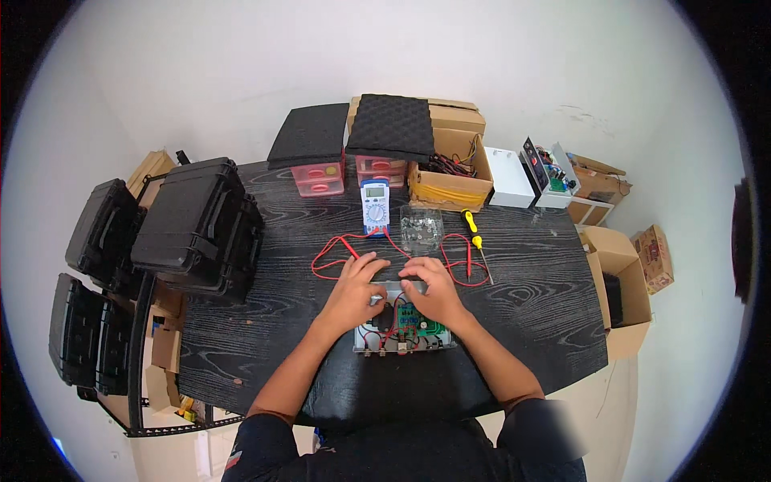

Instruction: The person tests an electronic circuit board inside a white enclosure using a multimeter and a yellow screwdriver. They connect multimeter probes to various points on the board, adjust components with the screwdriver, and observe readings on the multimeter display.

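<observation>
An open, shallow metal case (pixel 380 349) lies on the table in front of me, with a green circuit board (pixel 432 328), red and black wires and a row of connectors along its near wall. My left hand (pixel 353 296) is at the far left of the case, fingers curled over the far wall and thumb on the inner side. At the far right of that wall, my right hand (pixel 434 291) is bent round it in the same way. The fingertips are partly hidden. Beyond the hands stands a blue-and-white multimeter (pixel 376 209) with red test leads (pixel 321 255).
A clear tray of small parts (pixel 422 229) and a yellow-and-black screwdriver (pixel 478 243) lie beyond my right hand. Behind are pink drawer boxes (pixel 319 178), a cardboard box of cables (pixel 450 190) and white cases (pixel 510 178). Black hard cases (pixel 189 221) are stacked left.
</observation>
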`<state>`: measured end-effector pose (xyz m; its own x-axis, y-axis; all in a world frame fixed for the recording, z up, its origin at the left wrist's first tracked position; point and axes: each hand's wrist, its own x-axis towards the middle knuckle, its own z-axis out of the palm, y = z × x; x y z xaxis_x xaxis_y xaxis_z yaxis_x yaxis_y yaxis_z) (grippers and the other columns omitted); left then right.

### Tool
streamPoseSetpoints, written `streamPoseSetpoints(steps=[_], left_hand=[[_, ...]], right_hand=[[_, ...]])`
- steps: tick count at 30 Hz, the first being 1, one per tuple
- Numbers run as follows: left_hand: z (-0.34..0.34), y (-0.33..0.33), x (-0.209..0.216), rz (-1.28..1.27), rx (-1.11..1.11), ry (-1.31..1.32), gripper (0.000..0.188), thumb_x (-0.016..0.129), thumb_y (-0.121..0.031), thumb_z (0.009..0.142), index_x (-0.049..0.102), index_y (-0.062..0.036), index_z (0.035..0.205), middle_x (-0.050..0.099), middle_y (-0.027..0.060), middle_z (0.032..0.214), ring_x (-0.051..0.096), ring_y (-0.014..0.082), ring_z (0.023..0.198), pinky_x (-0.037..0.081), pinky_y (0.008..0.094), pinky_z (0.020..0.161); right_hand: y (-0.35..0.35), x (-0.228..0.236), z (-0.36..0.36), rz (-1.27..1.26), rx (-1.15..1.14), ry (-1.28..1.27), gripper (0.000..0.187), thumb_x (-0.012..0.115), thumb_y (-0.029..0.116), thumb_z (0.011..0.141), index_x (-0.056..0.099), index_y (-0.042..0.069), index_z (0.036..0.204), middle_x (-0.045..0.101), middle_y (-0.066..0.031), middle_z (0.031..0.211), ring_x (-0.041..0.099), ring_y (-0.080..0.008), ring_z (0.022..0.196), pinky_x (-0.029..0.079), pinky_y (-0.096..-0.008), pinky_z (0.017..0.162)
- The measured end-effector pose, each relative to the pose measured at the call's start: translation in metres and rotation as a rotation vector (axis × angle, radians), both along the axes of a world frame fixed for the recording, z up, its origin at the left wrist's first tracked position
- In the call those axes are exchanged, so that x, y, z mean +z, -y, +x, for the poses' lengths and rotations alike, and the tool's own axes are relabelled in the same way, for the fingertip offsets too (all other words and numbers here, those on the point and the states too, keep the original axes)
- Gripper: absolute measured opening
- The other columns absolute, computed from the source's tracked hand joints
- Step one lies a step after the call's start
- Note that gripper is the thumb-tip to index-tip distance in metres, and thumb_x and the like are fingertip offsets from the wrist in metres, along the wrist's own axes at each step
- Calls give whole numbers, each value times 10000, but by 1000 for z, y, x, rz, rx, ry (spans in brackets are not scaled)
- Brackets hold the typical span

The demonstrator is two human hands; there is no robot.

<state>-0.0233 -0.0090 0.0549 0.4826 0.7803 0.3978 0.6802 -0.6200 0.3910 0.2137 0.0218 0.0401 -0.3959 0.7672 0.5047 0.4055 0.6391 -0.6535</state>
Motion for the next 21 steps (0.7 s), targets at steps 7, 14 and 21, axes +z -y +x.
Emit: streamPoseSetpoints(steps=[7,14,21], left_hand=[[4,1,-12,-45,-5,-47,115,840,-139,738,794,-82,827,555,109,1511,404,374,1507,315,661,1220],[-6,0,-5,-149,-74,-64,320,893,-242,722,847,-88,998,465,162,1625,349,424,1543,305,633,1238],[-23,6,7,-266,-64,-149,518,961,-403,629,850,-89,1026,409,206,1657,289,438,1571,278,623,1251]], right_hand=[[6,-6,3,19,8,151,228,775,159,882,739,117,1103,649,-111,1360,550,-364,1345,402,-541,1125],[19,-2,2,18,114,383,185,774,233,874,803,162,1043,535,-131,1552,421,-401,1496,208,-695,1238],[23,4,-3,39,146,527,229,757,304,902,837,212,1096,488,-103,1602,400,-370,1518,154,-748,1231]])
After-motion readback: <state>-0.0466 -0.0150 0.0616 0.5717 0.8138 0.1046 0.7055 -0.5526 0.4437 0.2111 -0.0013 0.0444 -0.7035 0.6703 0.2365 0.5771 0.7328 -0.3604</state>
